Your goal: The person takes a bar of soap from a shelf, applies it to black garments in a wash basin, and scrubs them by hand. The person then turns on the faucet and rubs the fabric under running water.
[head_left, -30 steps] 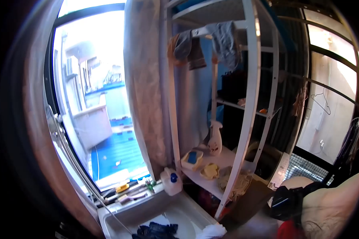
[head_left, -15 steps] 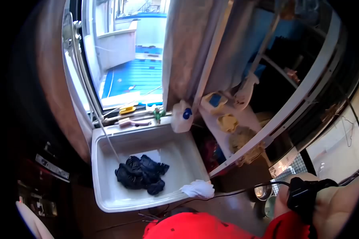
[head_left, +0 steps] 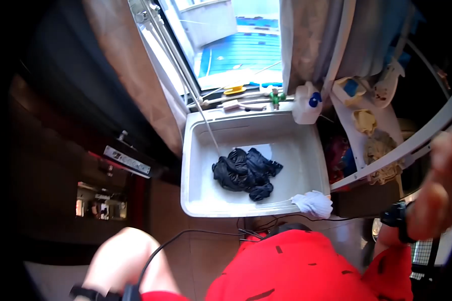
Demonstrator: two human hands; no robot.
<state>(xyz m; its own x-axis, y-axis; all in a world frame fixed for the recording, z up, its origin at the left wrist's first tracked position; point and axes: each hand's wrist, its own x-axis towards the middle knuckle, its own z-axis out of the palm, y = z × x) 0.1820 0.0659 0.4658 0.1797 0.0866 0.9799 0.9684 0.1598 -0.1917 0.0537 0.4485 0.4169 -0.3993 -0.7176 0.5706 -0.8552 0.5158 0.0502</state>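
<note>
At the right edge of the head view my right hand [head_left: 439, 195] is raised and blurred, beside the pale upright of a rack; whether its fingers hold anything does not show. A black strap [head_left: 394, 215] circles that wrist. My left arm [head_left: 128, 256] is bent at the lower left, with a black strap [head_left: 93, 292] near the bottom edge; the left hand itself is out of frame. Ahead of me stands a white sink [head_left: 196, 193] containing a bunched, wet-looking dark garment [head_left: 246, 173]. A crumpled white cloth [head_left: 314, 203] hangs over its front right corner.
Behind the sink are a translucent jug [head_left: 305, 108] with a blue cap, a green-handled tap [head_left: 276, 98] and a yellow item [head_left: 233, 90]. To the right, a white shelf [head_left: 344, 115] bears a yellowish cloth [head_left: 365, 122]. A black cable [head_left: 186, 233] crosses before me.
The view has swung, so the sink sits farther right and higher. My right hand has come into view at the right edge, and more of my left arm shows.
</note>
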